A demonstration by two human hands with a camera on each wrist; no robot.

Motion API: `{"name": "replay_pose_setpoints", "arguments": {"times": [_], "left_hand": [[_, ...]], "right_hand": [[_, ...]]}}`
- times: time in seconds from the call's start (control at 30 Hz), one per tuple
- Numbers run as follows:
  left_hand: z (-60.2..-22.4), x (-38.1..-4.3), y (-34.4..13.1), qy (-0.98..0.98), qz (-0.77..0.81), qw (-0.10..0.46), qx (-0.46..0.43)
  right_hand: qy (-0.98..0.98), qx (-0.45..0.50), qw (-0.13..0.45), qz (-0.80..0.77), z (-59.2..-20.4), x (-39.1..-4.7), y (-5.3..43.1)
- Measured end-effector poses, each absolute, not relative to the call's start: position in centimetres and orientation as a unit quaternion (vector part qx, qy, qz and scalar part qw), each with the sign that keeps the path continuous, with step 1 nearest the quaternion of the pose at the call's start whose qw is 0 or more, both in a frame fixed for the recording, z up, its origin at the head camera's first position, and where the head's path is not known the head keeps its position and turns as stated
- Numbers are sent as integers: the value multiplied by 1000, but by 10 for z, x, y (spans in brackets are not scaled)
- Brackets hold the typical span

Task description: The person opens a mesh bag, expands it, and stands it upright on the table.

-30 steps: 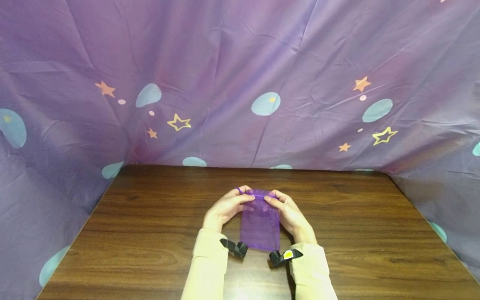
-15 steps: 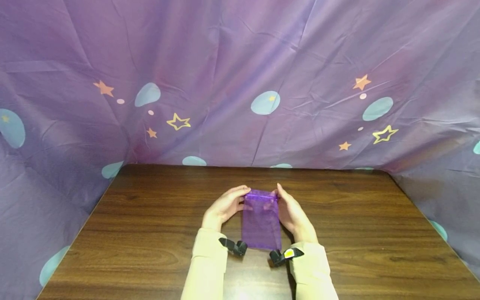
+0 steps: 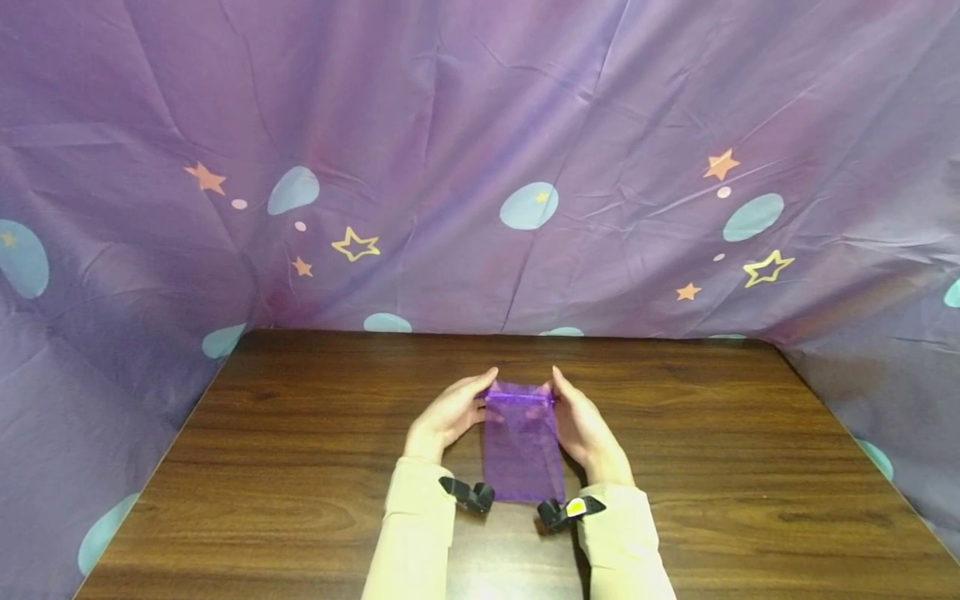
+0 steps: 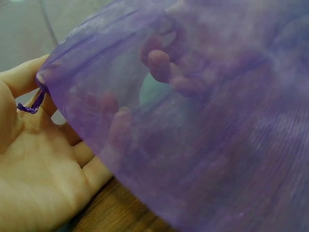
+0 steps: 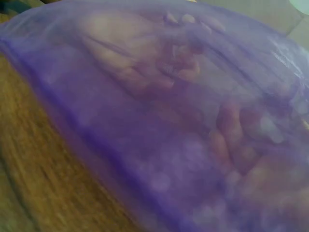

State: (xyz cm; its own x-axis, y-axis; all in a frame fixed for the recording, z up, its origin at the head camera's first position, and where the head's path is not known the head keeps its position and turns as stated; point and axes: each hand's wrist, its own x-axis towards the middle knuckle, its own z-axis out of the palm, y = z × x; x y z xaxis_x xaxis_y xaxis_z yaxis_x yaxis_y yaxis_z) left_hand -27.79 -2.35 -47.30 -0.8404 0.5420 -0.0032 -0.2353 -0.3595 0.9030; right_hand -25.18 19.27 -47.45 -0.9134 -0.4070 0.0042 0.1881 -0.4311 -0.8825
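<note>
A sheer purple drawstring pouch point(image 3: 522, 454) hangs between both hands over the table, its gathered top band away from the person. My left hand point(image 3: 448, 414) pinches its top left corner, thumb pointing up and fingers reaching behind the mesh. A short purple cord loop point(image 4: 31, 107) dangles by the left palm in the left wrist view. At the top right corner, my right hand point(image 3: 587, 425) grips the pouch, its thumb upright. In the right wrist view the sheer cloth point(image 5: 120, 125) covers most of the picture, and fingers show through it.
The dark wood-grain table point(image 3: 300, 467) spreads out around the hands. Behind it and on both sides hangs a purple curtain point(image 3: 442, 167) with stars and blue ovals. Black camera mounts sit on both sleeved wrists.
Both thumbs have moved from the front of the pouch's top band out to its corners and now point up. The pouch itself stays at nearly the same spot.
</note>
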Motion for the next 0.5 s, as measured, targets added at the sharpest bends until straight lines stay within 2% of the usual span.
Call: {"name": "replay_pose_setpoints", "arguments": {"times": [0.3,0.5], "left_hand": [[-475,-275,-24,531,803,213,164],[-474,-276,-22,534,803,219,149]], "right_hand": [[476,-106,170,-856,-478,-252,193],[477,-115,160,-857,-478,-254,193]]}}
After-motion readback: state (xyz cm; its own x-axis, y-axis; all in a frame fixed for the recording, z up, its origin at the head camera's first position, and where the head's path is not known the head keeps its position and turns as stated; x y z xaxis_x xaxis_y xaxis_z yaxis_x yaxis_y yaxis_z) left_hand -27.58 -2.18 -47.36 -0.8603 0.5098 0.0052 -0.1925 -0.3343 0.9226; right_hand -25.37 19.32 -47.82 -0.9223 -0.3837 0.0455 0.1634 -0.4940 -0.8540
